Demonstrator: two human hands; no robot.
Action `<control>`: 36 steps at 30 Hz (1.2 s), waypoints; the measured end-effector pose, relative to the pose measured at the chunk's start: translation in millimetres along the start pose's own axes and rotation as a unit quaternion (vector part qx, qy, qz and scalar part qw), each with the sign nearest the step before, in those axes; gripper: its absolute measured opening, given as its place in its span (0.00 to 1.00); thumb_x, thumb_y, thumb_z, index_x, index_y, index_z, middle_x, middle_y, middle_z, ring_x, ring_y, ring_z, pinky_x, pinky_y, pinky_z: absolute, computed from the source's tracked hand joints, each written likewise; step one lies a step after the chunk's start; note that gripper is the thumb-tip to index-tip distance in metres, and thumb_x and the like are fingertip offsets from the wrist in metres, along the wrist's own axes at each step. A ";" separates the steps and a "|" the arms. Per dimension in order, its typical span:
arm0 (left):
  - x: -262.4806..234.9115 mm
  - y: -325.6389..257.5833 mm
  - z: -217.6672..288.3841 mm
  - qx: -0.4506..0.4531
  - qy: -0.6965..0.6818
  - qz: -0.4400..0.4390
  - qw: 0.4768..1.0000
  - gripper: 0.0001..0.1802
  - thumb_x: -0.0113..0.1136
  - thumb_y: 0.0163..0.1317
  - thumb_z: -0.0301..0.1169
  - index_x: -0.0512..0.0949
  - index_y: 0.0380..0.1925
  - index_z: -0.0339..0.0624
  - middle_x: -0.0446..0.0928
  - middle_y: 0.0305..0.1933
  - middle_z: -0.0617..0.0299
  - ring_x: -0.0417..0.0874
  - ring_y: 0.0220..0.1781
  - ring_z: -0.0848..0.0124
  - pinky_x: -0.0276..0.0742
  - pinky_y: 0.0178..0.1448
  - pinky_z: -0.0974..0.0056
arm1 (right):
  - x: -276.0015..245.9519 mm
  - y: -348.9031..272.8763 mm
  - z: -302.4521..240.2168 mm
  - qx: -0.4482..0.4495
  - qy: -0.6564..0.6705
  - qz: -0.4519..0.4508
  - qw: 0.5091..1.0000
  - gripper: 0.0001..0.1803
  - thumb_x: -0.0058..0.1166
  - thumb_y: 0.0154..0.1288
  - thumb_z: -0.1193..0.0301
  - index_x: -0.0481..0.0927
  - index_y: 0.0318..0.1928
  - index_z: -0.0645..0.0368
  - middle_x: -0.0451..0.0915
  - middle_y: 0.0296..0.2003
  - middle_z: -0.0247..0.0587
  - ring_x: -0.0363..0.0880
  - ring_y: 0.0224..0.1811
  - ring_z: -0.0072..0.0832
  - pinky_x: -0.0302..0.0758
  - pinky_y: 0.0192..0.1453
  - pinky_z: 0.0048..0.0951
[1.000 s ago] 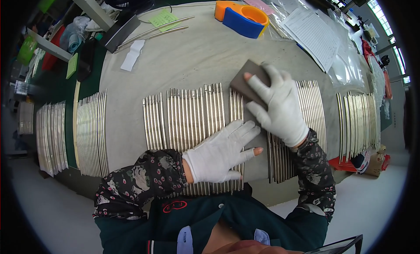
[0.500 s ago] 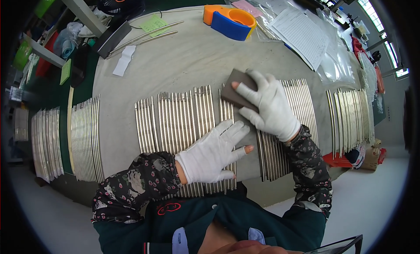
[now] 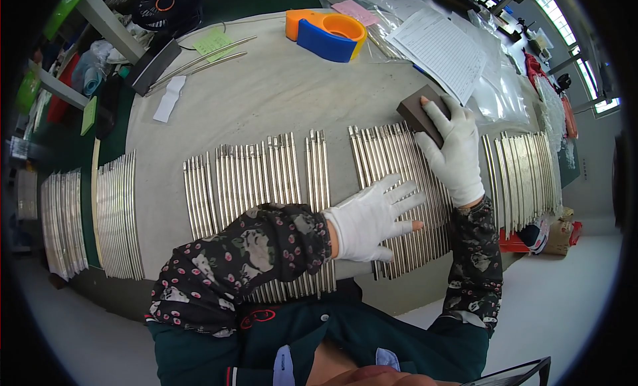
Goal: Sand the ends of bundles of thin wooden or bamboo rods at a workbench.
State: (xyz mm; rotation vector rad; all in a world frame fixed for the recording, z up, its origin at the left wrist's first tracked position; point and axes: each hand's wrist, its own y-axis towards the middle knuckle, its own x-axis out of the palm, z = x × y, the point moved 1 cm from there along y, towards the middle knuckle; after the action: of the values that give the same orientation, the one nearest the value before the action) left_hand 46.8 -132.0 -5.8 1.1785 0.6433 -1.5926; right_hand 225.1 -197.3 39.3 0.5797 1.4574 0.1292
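- Nearest, the left hand (image 3: 372, 220) in a white glove lies flat on a batch of slim metal rods (image 3: 399, 186), its fingers (image 3: 402, 186) spread wide and gripping nothing, only pressing the rods down against the counter (image 3: 266, 100).
- Judged from this, the rubbing goes best if that palm keeps the rods side by side so none roll or ride over a neighbour, while the block travels along their length with even pressure.
- At about two o'clock from the left hand, the right hand (image 3: 458, 153), also gloved, has its fingers closed around a dark sanding block (image 3: 420, 113), thumb on one side, the others curled over the top; the block rests on the far ends of the same rods.
- Toward nine o'clock lie more rows of rods (image 3: 259, 180), apart from both hands.
- Farther off, at twelve o'clock, an orange and blue tape dispenser (image 3: 325, 35) stands near printed paper sheets (image 3: 442, 50).
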 end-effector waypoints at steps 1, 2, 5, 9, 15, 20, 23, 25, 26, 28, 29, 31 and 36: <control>-5.1 -7.1 2.4 -0.007 -0.005 -0.031 0.999 0.37 0.60 0.54 0.54 0.69 0.63 0.51 0.56 0.72 0.46 0.52 0.75 0.52 0.44 0.76 0.46 | -0.1 -4.9 7.1 0.006 -0.003 0.003 1.000 0.29 0.62 0.51 0.64 0.77 0.57 0.53 0.71 0.55 0.55 0.70 0.54 0.48 0.68 0.59 0.45; -11.9 -18.1 0.7 -0.012 -0.019 -0.044 0.999 0.38 0.62 0.52 0.54 0.69 0.62 0.51 0.55 0.72 0.46 0.51 0.75 0.51 0.44 0.76 0.45 | -0.5 -8.0 15.8 0.009 -0.006 0.001 1.000 0.29 0.61 0.52 0.64 0.76 0.57 0.54 0.71 0.55 0.56 0.70 0.54 0.49 0.68 0.58 0.45; -12.6 -42.6 -0.2 -0.014 -0.053 -0.030 0.998 0.39 0.63 0.51 0.54 0.69 0.62 0.51 0.55 0.72 0.46 0.51 0.75 0.50 0.44 0.76 0.44 | 1.0 -15.8 25.9 0.019 -0.010 -0.003 1.000 0.29 0.61 0.52 0.64 0.76 0.57 0.55 0.70 0.55 0.57 0.70 0.54 0.49 0.68 0.58 0.45; -6.5 -36.9 5.1 -0.005 -0.030 -0.022 0.999 0.41 0.63 0.50 0.55 0.68 0.63 0.51 0.54 0.73 0.47 0.50 0.76 0.51 0.42 0.76 0.43 | -1.9 -4.8 -22.5 -0.067 0.085 -0.015 0.994 0.31 0.63 0.49 0.64 0.76 0.57 0.54 0.69 0.55 0.57 0.70 0.54 0.48 0.69 0.56 0.44; -9.7 -20.8 9.9 -0.003 -0.019 -0.035 0.999 0.37 0.61 0.52 0.55 0.71 0.59 0.49 0.59 0.69 0.45 0.55 0.72 0.50 0.45 0.75 0.44 | 18.2 13.5 -30.0 -0.142 0.080 -0.072 0.984 0.30 0.65 0.47 0.61 0.77 0.54 0.53 0.69 0.54 0.55 0.71 0.51 0.47 0.70 0.53 0.41; -11.4 -25.8 6.4 0.003 -0.021 -0.024 0.999 0.36 0.61 0.53 0.55 0.71 0.59 0.48 0.60 0.68 0.44 0.56 0.72 0.48 0.47 0.75 0.46 | 13.0 5.4 -50.4 -0.220 0.181 -0.095 0.954 0.29 0.63 0.48 0.64 0.77 0.54 0.54 0.69 0.55 0.55 0.71 0.50 0.47 0.69 0.54 0.43; -12.1 -34.8 10.0 -0.014 -0.028 -0.035 0.999 0.37 0.62 0.52 0.53 0.71 0.59 0.46 0.60 0.68 0.42 0.56 0.72 0.47 0.47 0.75 0.46 | 14.6 7.2 -20.2 -0.126 0.097 -0.069 0.985 0.29 0.63 0.48 0.64 0.77 0.55 0.53 0.68 0.56 0.56 0.70 0.52 0.46 0.69 0.55 0.42; -14.3 -40.0 9.1 -0.016 -0.036 -0.035 0.999 0.38 0.63 0.51 0.53 0.70 0.59 0.45 0.59 0.68 0.41 0.56 0.72 0.47 0.47 0.75 0.46 | 5.2 9.7 -22.6 -0.080 0.038 -0.025 0.996 0.29 0.63 0.49 0.64 0.76 0.56 0.51 0.68 0.56 0.56 0.70 0.52 0.46 0.69 0.55 0.43; -15.5 -40.8 8.5 -0.020 -0.044 -0.034 0.998 0.39 0.63 0.50 0.52 0.70 0.60 0.45 0.59 0.68 0.41 0.57 0.72 0.47 0.47 0.75 0.46 | 1.8 8.8 -35.8 -0.130 0.093 -0.036 0.987 0.28 0.62 0.50 0.64 0.77 0.55 0.52 0.68 0.55 0.55 0.70 0.51 0.46 0.68 0.56 0.43; -15.9 -41.6 8.9 -0.019 -0.048 -0.042 0.998 0.40 0.63 0.50 0.52 0.68 0.61 0.45 0.59 0.68 0.40 0.56 0.72 0.46 0.47 0.75 0.45 | 13.3 4.7 -45.5 -0.186 0.191 -0.187 0.945 0.32 0.61 0.51 0.65 0.74 0.60 0.51 0.64 0.60 0.55 0.64 0.59 0.47 0.62 0.65 0.43; -13.4 -43.9 9.4 -0.020 -0.044 -0.037 0.998 0.40 0.63 0.50 0.53 0.68 0.61 0.45 0.59 0.68 0.40 0.56 0.72 0.46 0.47 0.75 0.45 | 15.8 4.9 -36.2 -0.141 0.167 -0.154 0.964 0.32 0.61 0.51 0.64 0.74 0.60 0.51 0.64 0.60 0.55 0.64 0.59 0.47 0.62 0.65 0.42; -14.1 -42.1 9.3 -0.015 -0.037 -0.031 0.999 0.40 0.63 0.50 0.53 0.68 0.62 0.45 0.58 0.68 0.39 0.56 0.72 0.45 0.47 0.75 0.45 | 11.2 13.9 -18.3 -0.056 0.057 -0.092 0.993 0.29 0.61 0.51 0.63 0.76 0.57 0.52 0.67 0.57 0.55 0.67 0.55 0.48 0.66 0.60 0.42; -13.9 -42.8 11.3 -0.025 -0.021 -0.041 0.999 0.41 0.63 0.50 0.54 0.67 0.62 0.46 0.56 0.69 0.40 0.55 0.72 0.45 0.46 0.75 0.43 | 13.2 7.5 -34.4 -0.171 0.166 -0.116 0.964 0.27 0.61 0.51 0.63 0.78 0.55 0.52 0.70 0.54 0.56 0.71 0.52 0.49 0.69 0.55 0.44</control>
State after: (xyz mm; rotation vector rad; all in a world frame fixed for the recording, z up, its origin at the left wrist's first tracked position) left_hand 3.0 -121.0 5.2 1.0909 0.7089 -1.6564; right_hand 196.0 -175.2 30.7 0.1034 1.7681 0.2983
